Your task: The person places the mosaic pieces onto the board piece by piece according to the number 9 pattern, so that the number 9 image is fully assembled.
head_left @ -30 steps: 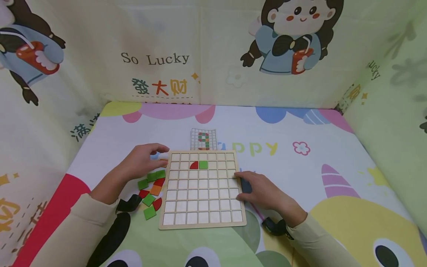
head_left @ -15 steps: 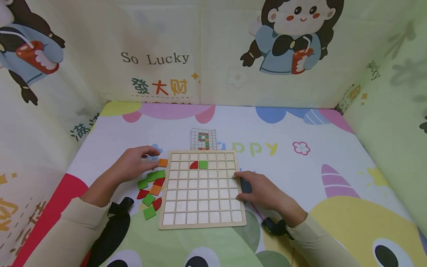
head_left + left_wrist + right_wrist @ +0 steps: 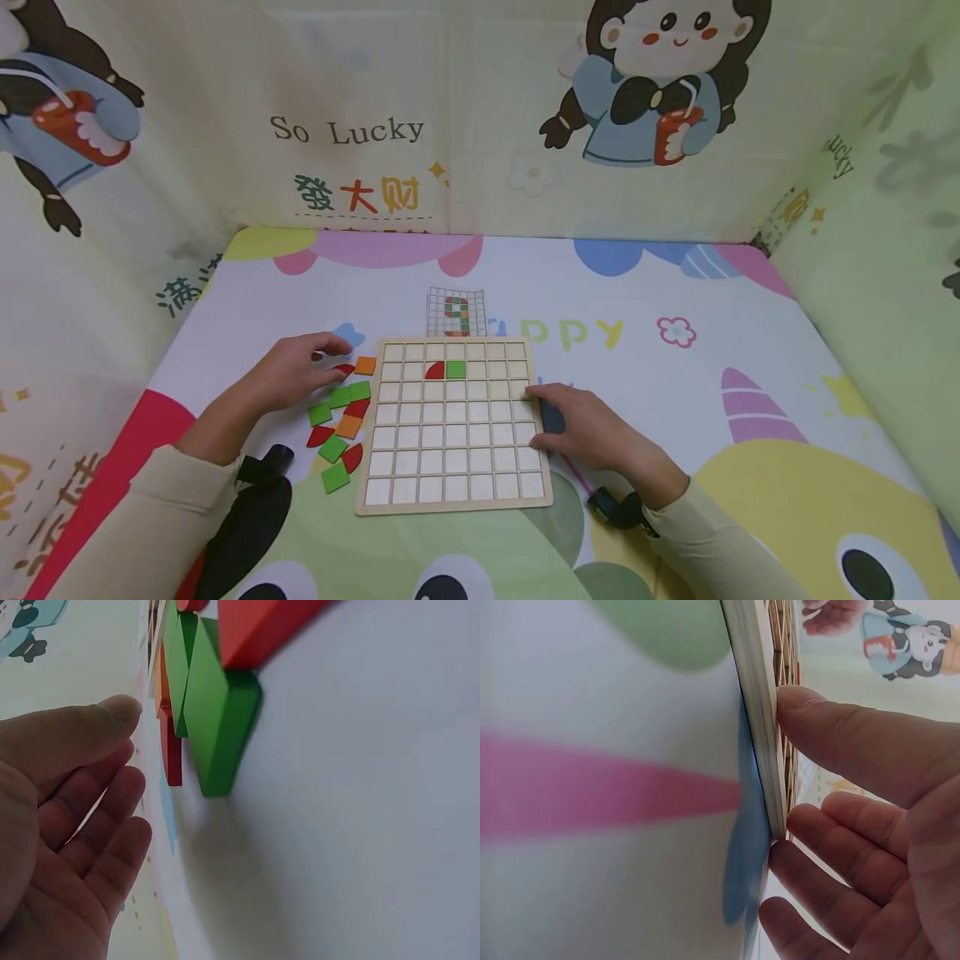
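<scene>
My left hand [image 3: 296, 371] hovers left of the wooden grid board [image 3: 453, 506], thumb and fingers apart and loosely bent. By its fingertips lies a red quarter-circle tile [image 3: 344, 369]; the left wrist view shows nothing held. Beside it, near the board's upper left edge, is an orange square tile [image 3: 365, 366]. On the right edge of the board, my right hand [image 3: 588, 427] rests with thumb and fingertips touching the frame, as the right wrist view [image 3: 870, 847] also shows. In the grid's second row sit a red quarter-circle tile [image 3: 436, 371] and a green square tile [image 3: 455, 369].
Several loose green [image 3: 335, 477], red [image 3: 321, 436] and orange [image 3: 348, 427] tiles lie left of the board. A small card [image 3: 457, 310] printed with a coloured grid pattern lies behind it. Patterned cloth walls [image 3: 480, 100] stand around the table.
My left hand has drawn back leftward from the board's upper left corner. The orange tile stays there, and a red tile now shows near the fingertips. My right hand stays put.
</scene>
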A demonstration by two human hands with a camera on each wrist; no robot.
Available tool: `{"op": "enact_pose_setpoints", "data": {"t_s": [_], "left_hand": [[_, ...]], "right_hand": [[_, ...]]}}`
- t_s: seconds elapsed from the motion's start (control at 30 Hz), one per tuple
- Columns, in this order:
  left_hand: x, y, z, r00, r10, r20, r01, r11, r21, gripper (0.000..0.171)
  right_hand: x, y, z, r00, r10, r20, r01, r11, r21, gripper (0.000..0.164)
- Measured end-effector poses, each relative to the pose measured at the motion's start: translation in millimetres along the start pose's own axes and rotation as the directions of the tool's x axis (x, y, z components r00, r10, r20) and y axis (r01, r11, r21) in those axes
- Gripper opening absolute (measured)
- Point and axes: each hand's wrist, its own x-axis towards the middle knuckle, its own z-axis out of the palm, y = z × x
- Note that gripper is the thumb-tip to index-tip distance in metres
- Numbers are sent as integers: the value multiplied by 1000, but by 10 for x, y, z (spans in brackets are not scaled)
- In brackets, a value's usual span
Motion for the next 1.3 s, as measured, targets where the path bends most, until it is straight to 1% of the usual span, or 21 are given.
{"op": "enact_pose_setpoints", "data": {"t_s": [0.3,0.67,1.07,1.3], "left_hand": [[75,55,71,999,46,23,-46,999,2,39],[145,60,99,998,53,31,-53,999,9,35],[121,32,75,999,-4,41,3,1000,31,36],[114,9,52,999,-42,23,41,997,65,36]], "right_hand": [[3,-6,3,1000,9,3,-9,1000,9,60],[4,1,6,1000,1,0,-1,1000,1,60],[0,5,4,1000,-5,-5,5,1000,-3,60],[-2,11,11,1000,3,-5,-3,1000,-4,60]]}}
